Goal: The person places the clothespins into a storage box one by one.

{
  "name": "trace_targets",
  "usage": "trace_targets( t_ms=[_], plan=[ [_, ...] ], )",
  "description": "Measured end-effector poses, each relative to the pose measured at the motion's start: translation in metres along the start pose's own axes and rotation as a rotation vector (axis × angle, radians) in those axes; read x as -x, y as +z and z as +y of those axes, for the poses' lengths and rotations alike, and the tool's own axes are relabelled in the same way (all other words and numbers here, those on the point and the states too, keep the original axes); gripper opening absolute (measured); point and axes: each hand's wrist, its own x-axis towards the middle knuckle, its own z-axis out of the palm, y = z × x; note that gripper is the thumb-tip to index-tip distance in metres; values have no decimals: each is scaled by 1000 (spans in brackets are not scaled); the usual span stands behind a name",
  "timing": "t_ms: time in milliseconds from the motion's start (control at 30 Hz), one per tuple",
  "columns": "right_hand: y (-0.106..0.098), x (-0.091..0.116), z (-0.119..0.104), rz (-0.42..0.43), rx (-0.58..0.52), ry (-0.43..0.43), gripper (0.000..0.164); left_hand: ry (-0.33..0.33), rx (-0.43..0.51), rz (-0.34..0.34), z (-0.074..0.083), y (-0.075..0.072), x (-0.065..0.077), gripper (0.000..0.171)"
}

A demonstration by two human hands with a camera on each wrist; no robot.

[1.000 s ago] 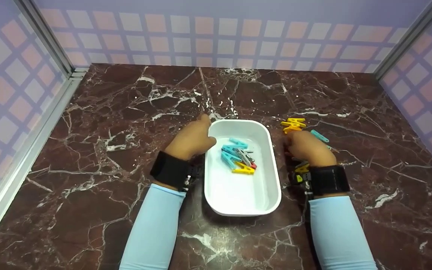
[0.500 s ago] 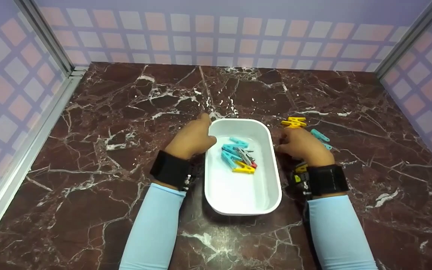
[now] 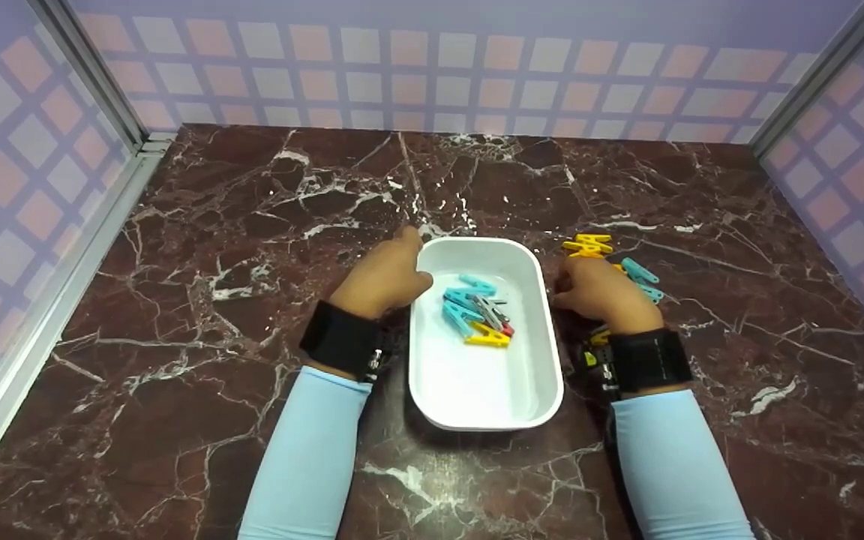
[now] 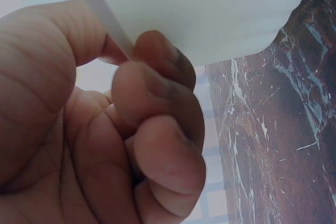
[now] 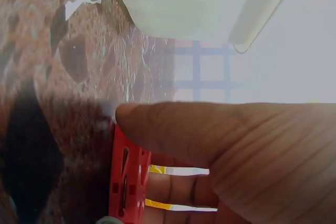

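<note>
My left hand (image 3: 381, 279) grips the left rim of a white plastic tub (image 3: 477, 394). In the left wrist view the thumb lies over the rim and the fingers (image 4: 170, 153) curl against the outer wall. Several clothespins lie in the tub: teal ones (image 3: 456, 318), a grey one (image 3: 489, 313), a yellow one (image 3: 488, 339) and part of a red one. To the right of the tub, low over the tabletop, is my right hand (image 3: 606, 294). In the right wrist view its thumb and fingers pinch a red clothespin (image 5: 127, 174), which the hand hides from the head view.
Yellow clothespins (image 3: 588, 244) lie just beyond the right hand, and teal ones (image 3: 643, 277) to its right. Another yellow clothespin (image 3: 601, 336) shows beside the right wrist strap (image 3: 651, 361). Tiled panels (image 3: 432, 75) enclose the marbled tabletop (image 3: 252, 420) at the back and sides.
My right hand has shifted slightly left, toward the tub, uncovering more of the teal clothespins and a bit of yellow beside them. The left hand and the tub stay in place.
</note>
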Motion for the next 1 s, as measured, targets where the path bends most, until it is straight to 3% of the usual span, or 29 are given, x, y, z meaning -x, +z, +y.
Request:
trace_targets(
  t_ms=[267, 767, 1000],
  plan=[
    [0, 0, -2, 8, 22, 4, 16, -6, -8, -3, 0, 0, 0, 51],
    [-18, 16, -27, 168, 84, -79, 11, -11, 10, 5, 1, -1, 1, 50],
    [-24, 23, -37, 185, 82, -52, 12, -8, 7, 4, 0, -1, 1, 50]
  ],
)
